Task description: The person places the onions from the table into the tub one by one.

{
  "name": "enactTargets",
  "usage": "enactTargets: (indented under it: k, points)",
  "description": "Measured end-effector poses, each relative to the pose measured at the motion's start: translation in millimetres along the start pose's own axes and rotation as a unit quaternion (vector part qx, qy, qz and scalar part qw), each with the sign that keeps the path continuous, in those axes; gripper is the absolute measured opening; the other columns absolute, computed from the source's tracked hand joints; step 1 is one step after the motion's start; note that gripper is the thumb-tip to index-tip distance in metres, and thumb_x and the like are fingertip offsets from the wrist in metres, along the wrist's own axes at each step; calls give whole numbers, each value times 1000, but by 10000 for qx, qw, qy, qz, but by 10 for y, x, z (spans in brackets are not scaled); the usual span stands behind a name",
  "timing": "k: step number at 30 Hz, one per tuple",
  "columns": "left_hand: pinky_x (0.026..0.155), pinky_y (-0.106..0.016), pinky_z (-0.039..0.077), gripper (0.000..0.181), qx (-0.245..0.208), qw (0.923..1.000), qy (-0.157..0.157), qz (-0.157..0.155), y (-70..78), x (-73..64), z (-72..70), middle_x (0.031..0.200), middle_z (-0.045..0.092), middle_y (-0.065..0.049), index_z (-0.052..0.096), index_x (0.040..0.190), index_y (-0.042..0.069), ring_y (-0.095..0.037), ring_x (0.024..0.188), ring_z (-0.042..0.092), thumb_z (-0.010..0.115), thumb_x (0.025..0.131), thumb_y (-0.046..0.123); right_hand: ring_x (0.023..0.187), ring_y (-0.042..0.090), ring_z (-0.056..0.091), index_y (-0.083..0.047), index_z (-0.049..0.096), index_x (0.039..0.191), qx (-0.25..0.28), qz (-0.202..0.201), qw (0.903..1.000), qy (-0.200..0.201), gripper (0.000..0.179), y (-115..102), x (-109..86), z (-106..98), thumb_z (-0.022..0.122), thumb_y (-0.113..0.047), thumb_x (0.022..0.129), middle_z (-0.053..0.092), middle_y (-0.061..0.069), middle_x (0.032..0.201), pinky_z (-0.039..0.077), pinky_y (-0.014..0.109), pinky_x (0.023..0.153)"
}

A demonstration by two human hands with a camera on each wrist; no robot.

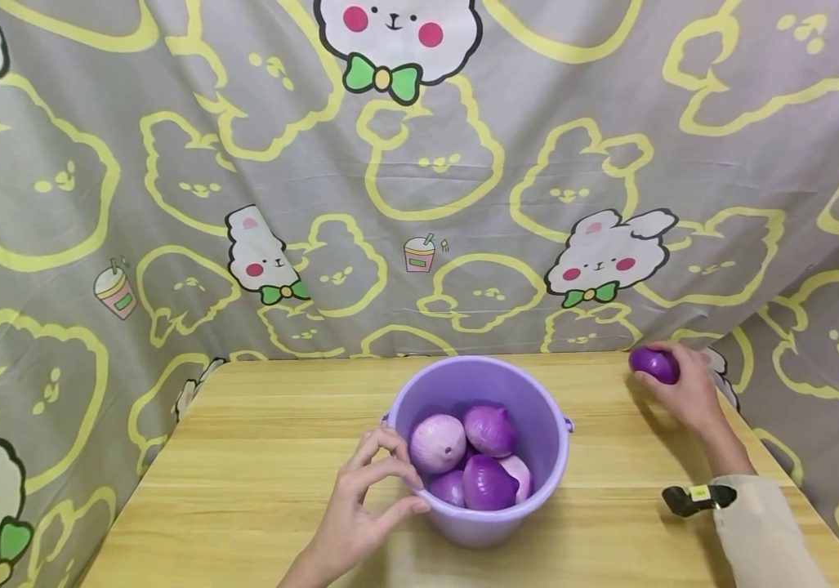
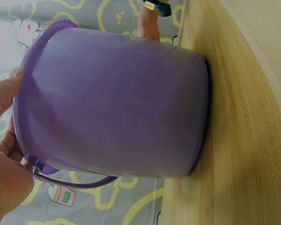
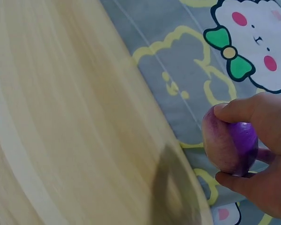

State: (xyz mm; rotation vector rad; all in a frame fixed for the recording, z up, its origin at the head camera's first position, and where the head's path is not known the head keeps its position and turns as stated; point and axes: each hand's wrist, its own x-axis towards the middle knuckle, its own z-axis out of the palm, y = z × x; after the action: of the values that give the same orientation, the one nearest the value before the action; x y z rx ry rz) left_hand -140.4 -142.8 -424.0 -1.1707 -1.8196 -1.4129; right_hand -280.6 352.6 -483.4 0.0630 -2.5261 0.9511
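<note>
A purple bucket stands upright on the table, holding several onion-like pieces. Some are deep purple and glossy with a pointed tip, such as the purple onion; another is a pale pink onion with a small dark spot. My left hand grips the bucket's near left rim between thumb and fingers. At the far right of the table, above its surface, my right hand holds another purple onion. In the right wrist view, thumb and fingers pinch this onion, which shows a paler side.
A wooden table carries the bucket. Patterned grey cloth hangs behind it and on both sides. A thin handle hangs along the bucket's side. A black band with a device sits at the right wrist.
</note>
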Motion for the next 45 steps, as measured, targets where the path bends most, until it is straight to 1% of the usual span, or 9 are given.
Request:
enactTargets:
  k: [4, 10, 21, 28, 34, 36, 38, 41, 45]
  points:
    - [116, -41, 34, 18, -22, 10000, -5, 16, 15, 18, 5, 100, 56, -7, 69, 91, 10, -27, 106, 52, 85, 82, 10, 119, 59, 42, 2, 54, 136, 58, 31, 9999, 98, 54, -48, -18, -7, 79, -12, 90, 44, 39, 135, 38, 76, 87]
    - [116, -41, 34, 18, -8, 10000, -10, -5, 18, 22, 9, 100, 56, -7, 69, 91, 10, -27, 106, 52, 84, 82, 9, 120, 58, 42, 3, 56, 133, 156, -201, 9992, 304, 54, -132, -29, 3, 81, -6, 86, 47, 38, 133, 35, 74, 89]
    - [116, -40, 34, 19, -47, 9999, -19, -99, -8, -4, 18, 100, 57, -6, 69, 91, 10, -26, 108, 52, 85, 81, 8, 121, 53, 40, 0, 56, 134, 368, -132, 9984, 416, 53, -340, -69, -58, 80, -8, 88, 46, 35, 134, 40, 73, 86]
    - [117, -41, 33, 19, -67, 10000, -35, -62, -14, -1, 30, 100, 56, -6, 69, 91, 10, -27, 108, 52, 85, 81, 8, 120, 50, 40, 0, 59, 133, 360, -214, 9979, 495, 52, -423, -127, -122, 81, -9, 87, 48, 33, 135, 39, 60, 81]
    - [121, -44, 29, 18, -65, 10000, 3, -50, -22, -12, 35, 100, 56, -6, 69, 91, 10, -28, 110, 52, 85, 81, 9, 122, 47, 42, 0, 60, 130, 434, -307, 9969, 584, 51, -485, -167, -142, 83, -4, 84, 50, 31, 134, 43, 64, 84]
    - [121, -43, 29, 18, -75, 10000, 17, -41, -17, -12, 34, 100, 56, -7, 69, 91, 10, -28, 111, 52, 85, 81, 9, 122, 45, 43, -1, 61, 129, 415, -312, 9968, 602, 51, -500, -169, -144, 83, -4, 84, 50, 30, 133, 45, 55, 83]
    - [121, -42, 30, 19, -92, 9999, 24, -46, -8, -8, 31, 100, 56, -7, 69, 91, 10, -28, 111, 51, 85, 81, 8, 122, 44, 43, -2, 61, 130, 411, -303, 9969, 605, 51, -509, -169, -147, 83, -6, 84, 50, 28, 133, 47, 37, 83]
    - [120, -41, 30, 19, -103, 9999, 23, -38, 2, 4, 28, 100, 56, -7, 69, 91, 10, -27, 111, 52, 85, 81, 7, 121, 43, 43, -2, 62, 130, 440, -308, 9967, 610, 51, -527, -170, -152, 84, -6, 84, 50, 27, 132, 39, 12, 79]
    - [118, -40, 31, 19, -85, 10000, 35, 33, 10, 24, 26, 99, 56, -7, 69, 91, 9, -27, 109, 51, 85, 81, 7, 119, 43, 43, -2, 62, 129, 482, -408, 9961, 609, 51, -565, -169, -155, 84, -5, 83, 51, 28, 130, 33, 2, 76]
